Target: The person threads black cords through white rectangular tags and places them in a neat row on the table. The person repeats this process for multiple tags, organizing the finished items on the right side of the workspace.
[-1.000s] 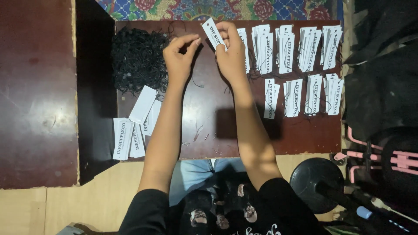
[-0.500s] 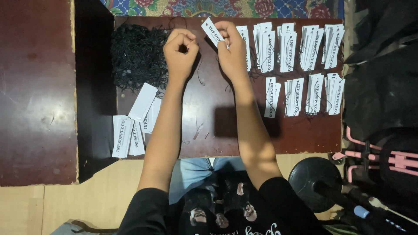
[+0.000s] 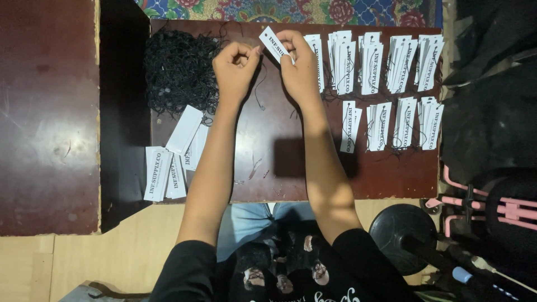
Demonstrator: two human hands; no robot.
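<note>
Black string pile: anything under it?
The black string pile lies on the dark wooden table. Nothing else shows through; whatever the tangle covers stays hidden. White tags lie just below it.

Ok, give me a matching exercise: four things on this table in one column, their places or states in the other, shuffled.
Things:
1. white tag
2. black string heap
3. loose tag pile
4. strung tag stacks

Places or states:
A. table's near left corner
B. rows on the table's right half
C. pinched in the right hand
D. far left, beside the left hand

Pairs: 1-C, 2-D, 3-A, 4-B
</note>
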